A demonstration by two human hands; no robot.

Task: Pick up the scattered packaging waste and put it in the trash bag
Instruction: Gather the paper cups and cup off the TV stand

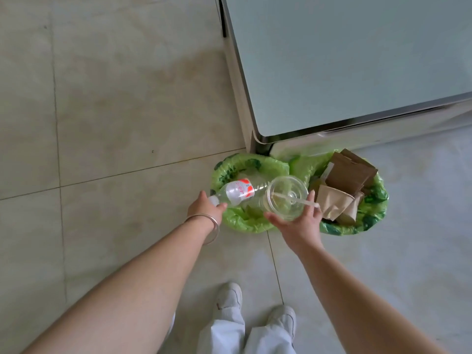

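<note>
A green trash bag (255, 226) lines a round bin on the floor, just below the table corner. My left hand (204, 209) grips the neck of a clear plastic bottle (240, 191) with a red and white label, lying sideways over the bag's left half. My right hand (298, 226) holds a clear plastic cup (286, 198) with a lid and a straw, over the bag's middle. Brown paper bags and crumpled paper (344, 185) fill the bag's right half.
A glass-topped table (344, 60) with a metal edge fills the upper right; its corner overhangs the bin. Beige tiled floor (115, 111) spreads to the left. My white shoes (229, 297) and light trousers stand right below the bin.
</note>
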